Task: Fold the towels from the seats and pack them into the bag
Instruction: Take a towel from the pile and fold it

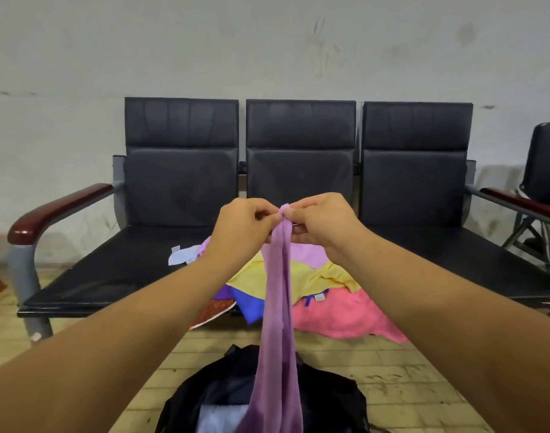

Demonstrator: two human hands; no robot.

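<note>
Both hands are raised in front of the middle seat and pinch the same top end of a purple towel (278,295): left hand (241,226) grips it from the left side w/ thumb and fingers closed, right hand (322,223) grips it from the right, fingertips of the two hands almost touching. The towel hangs straight down between the forearms as a long narrow strip, and its lower end falls over the open black bag (330,398) on the floor; if it touches the bag inside, cannot tell. Something pale lies in the bag opening. Behind the strip, on the middle seat of the three-seat bench (298,151), lies a heap of other towels: a yellow towel (252,281) on top, a light pink-lilac one (308,254) behind it, a blue one (248,304) and a coral pink towel (339,314) hanging over the front edge toward the tiled floor (408,379). A pale blue cloth (181,256) w/ a white label lies on the left seat, just beside the heap.
</note>
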